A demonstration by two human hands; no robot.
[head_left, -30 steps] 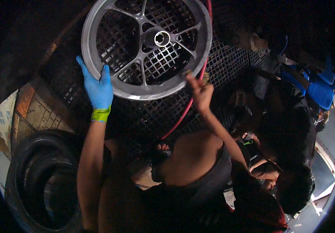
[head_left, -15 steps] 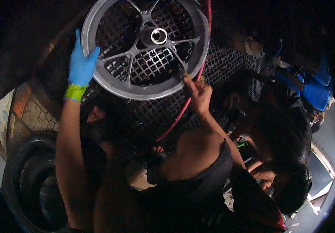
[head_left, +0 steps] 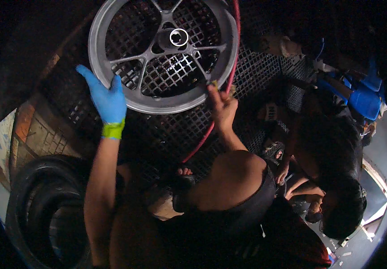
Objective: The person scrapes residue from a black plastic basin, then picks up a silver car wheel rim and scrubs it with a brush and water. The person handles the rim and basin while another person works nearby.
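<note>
A grey spoked motorcycle wheel rim [head_left: 135, 102] fills the upper middle, a bright ring at its hub. At its lower left edge is my left hand [head_left: 108, 101], in a blue glove with a green cuff. The thumb lies over the rim, the fingers stretched apart outside it. My right hand [head_left: 224, 110], bare, is at the rim's lower right edge with its fingers closed. Something small and yellowish shows at the fingertips; its kind is too blurred to tell. Beside this hand runs a red hose [head_left: 235, 54], passing behind it and down towards my foot.
A black tyre [head_left: 20, 201] lies at the lower left. Black grid matting [head_left: 265, 67] spreads beneath the wheel. To the right a co-worker in dark clothing [head_left: 332, 139] bends over, hands low. Blue plastic objects [head_left: 365, 106] lie beyond. My bent knee [head_left: 242, 172] is close below my right hand.
My left hand has slid right and down along the rim, its fingers swinging away from the edge. The wheel and my right hand have shifted slightly left. The co-worker's arms have moved.
</note>
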